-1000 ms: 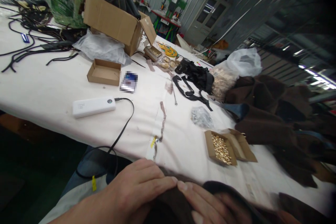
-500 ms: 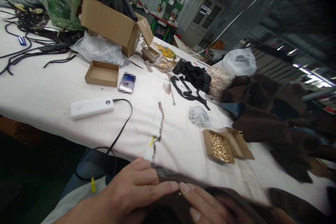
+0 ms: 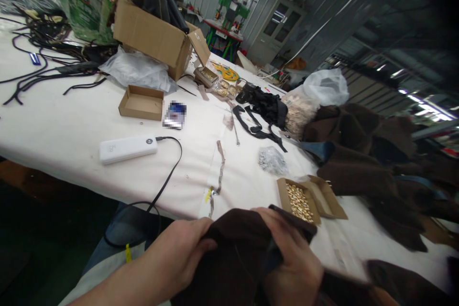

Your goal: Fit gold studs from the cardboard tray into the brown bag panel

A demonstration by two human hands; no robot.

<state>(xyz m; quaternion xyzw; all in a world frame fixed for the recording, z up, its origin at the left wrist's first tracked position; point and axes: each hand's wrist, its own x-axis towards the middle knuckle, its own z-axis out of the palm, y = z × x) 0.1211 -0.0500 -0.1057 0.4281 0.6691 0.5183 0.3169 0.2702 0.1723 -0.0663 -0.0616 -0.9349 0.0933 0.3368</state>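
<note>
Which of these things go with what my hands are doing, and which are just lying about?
In use:
dark brown fabric, held by left hand and right hand
gold-coloured metal pieces, perhaps, though untouched

Probably just lying about:
white power bank
open cardboard tray
yellow tape measure, possibly

I see open worktop [image 3: 244, 186] between the black cable [image 3: 163, 189] and the plastic bag [image 3: 272, 160]. A box of gold pieces [image 3: 282, 195] blocks the way ahead of the right hand [image 3: 294, 254].

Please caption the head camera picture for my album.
The left hand and right hand hold dark cloth by a white table bearing a power bank and a box of gold-coloured pieces.
</note>
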